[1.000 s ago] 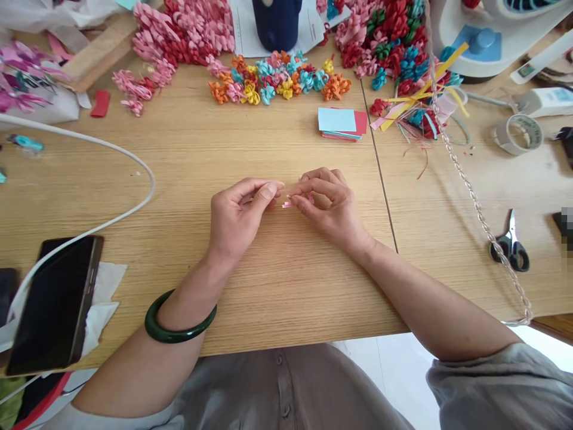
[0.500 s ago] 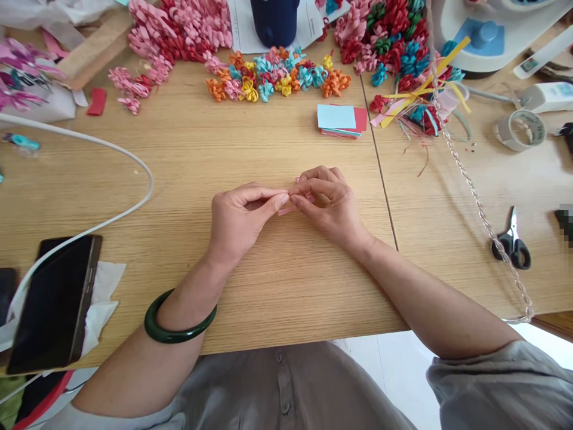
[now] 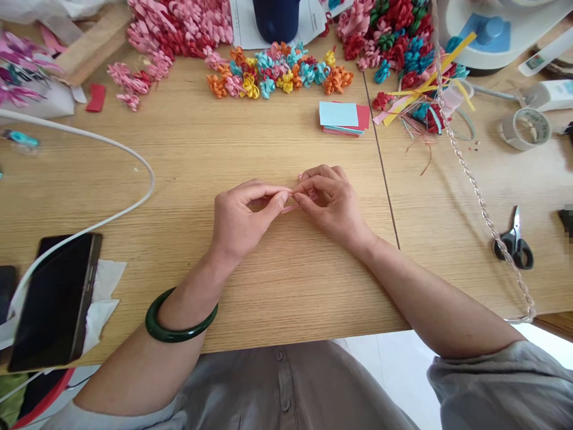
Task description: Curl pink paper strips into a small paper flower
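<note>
Pinching the pink strip (image 3: 290, 209) with your left hand (image 3: 239, 215) and right hand (image 3: 335, 203), hold its edges gently: it's probably light, bendy.

The fingers (image 3: 274, 206) meet above the wooden tabletop (image 3: 286, 292), with the paper strip (image 3: 290, 209) at them; beyond lies the row of paper flowers (image 3: 285, 82), and behind that row the cup (image 3: 276, 21) stands on the printed sheet (image 3: 244, 27). Beyond and to the right of the fingers lies the card stack (image 3: 338, 113); farther right lie the tape roll (image 3: 513, 130) and, nearer the person, the scissors (image 3: 523, 254). Left of the fingers and nearer the person, the smartphone (image 3: 49, 310) lies beside the tissue (image 3: 107, 278), the cable (image 3: 144, 164) crossing over the smartphone.
</note>
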The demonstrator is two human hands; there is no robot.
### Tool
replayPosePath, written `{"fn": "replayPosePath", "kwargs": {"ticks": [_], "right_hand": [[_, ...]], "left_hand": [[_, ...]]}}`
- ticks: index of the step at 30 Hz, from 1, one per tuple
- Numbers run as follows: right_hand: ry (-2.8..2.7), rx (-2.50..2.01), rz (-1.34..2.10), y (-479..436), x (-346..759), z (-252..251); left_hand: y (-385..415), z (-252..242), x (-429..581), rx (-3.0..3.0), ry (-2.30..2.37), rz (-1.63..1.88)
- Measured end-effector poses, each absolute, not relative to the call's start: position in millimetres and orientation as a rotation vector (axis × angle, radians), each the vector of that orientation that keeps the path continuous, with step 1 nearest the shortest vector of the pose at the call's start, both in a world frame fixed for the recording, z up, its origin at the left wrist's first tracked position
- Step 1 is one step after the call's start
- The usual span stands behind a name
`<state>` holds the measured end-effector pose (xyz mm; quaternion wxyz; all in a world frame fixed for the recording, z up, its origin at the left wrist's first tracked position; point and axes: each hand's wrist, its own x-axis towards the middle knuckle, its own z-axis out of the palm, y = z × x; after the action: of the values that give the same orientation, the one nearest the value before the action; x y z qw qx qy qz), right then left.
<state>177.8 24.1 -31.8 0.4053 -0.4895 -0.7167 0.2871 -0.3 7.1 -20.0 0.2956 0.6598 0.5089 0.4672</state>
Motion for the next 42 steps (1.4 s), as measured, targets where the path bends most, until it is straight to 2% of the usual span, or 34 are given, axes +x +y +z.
{"fn": "replayPosePath", "kwargs": {"ticks": [7,18,21,29,42], "right_hand": [[-1.825,-1.222,0.738,23,178,-31],[-1.834,-1.157,0.671,19,175,-35],[-1.819,-1.162,0.649,21,178,-37],[-1.845,-1.206,0.671,22,180,-32],[-1.887,-1.194,0.640,23,178,-37]], "left_hand": [[8,-24,0,1.812,1.398,1.253],[-2,-22,6,2.627,1.627,1.225],[-3,-24,8,2.501,1.568,1.249],[2,-25,8,1.573,1.401,1.219],[2,-28,8,1.783,1.494,1.253]]}}
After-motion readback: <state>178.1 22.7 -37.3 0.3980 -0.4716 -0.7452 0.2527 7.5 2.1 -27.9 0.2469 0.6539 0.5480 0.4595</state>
